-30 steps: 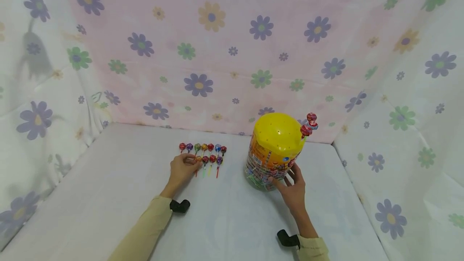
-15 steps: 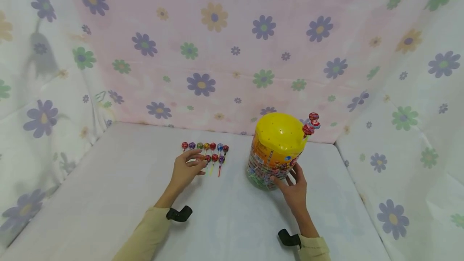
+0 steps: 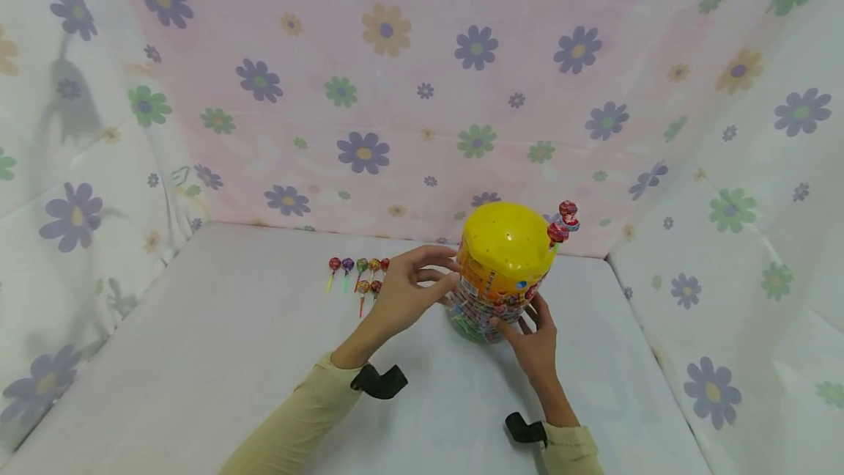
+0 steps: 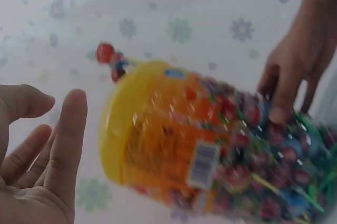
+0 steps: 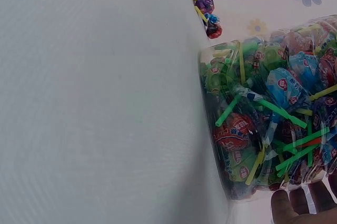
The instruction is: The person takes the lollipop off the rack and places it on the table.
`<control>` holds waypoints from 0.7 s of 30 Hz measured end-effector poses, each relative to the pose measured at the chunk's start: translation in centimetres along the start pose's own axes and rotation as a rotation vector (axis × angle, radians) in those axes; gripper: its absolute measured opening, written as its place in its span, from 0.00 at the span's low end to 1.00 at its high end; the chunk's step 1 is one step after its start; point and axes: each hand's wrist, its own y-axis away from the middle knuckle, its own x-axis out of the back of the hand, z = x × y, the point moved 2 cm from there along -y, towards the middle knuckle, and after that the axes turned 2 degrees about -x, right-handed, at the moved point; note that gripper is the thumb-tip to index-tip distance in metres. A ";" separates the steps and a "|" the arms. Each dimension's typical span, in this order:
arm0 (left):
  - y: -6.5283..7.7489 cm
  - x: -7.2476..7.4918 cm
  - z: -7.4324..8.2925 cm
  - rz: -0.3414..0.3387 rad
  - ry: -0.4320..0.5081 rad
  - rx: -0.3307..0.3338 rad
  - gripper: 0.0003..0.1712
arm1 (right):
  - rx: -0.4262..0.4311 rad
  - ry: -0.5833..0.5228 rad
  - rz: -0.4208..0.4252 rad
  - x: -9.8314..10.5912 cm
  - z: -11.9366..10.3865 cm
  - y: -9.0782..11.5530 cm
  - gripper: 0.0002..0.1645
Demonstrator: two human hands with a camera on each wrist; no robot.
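A tall clear jar (image 3: 493, 299) of wrapped lollipops, with a yellow lid (image 3: 508, 237) and an orange label, stands on the white table. Its low right side is gripped by my right hand (image 3: 532, 347), thumb in front and fingers around the side. My left hand (image 3: 412, 292) is raised by the jar's left side. In the left wrist view, nothing is between the thumb and fingers of that left hand (image 4: 42, 166), which are apart from the lid. Several red lollipops (image 3: 560, 229) stick up from the lid's right edge.
Loose lollipops (image 3: 347, 264) lie in two rows left of the jar, partly hidden behind my left hand in the head view. Flowered cloth (image 3: 422, 116) walls in the table at the back and both sides.
My left hand has left the lollipop rows and moved right to the jar, uncovering the lollipop at the front row's left end. My right hand stays on the jar.
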 end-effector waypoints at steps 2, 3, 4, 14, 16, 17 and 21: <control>-1.0 -1.3 0.8 -0.023 -0.016 -0.035 0.20 | 0.000 0.007 0.001 0.0 0.0 0.0 0.55; -1.5 -2.0 1.1 -0.033 -0.025 -0.049 0.20 | 0.000 0.011 0.004 0.0 0.0 0.0 0.55; -1.9 -2.5 1.4 -0.044 -0.032 -0.061 0.20 | 0.000 0.014 0.006 0.0 0.1 -0.1 0.55; -5.8 -6.5 1.7 -0.111 -0.118 -0.019 0.24 | -0.013 0.015 0.018 -0.1 0.0 -0.3 0.55; -6.5 -7.1 1.7 -0.110 -0.143 -0.025 0.25 | -0.009 0.009 0.013 -0.1 0.0 -0.3 0.55; -6.8 -7.4 1.7 -0.109 -0.147 -0.033 0.25 | -0.005 0.005 0.011 0.0 0.1 -0.3 0.55; -8.0 -8.5 1.7 -0.107 -0.143 -0.064 0.27 | -0.004 -0.003 0.010 0.0 0.2 -0.1 0.55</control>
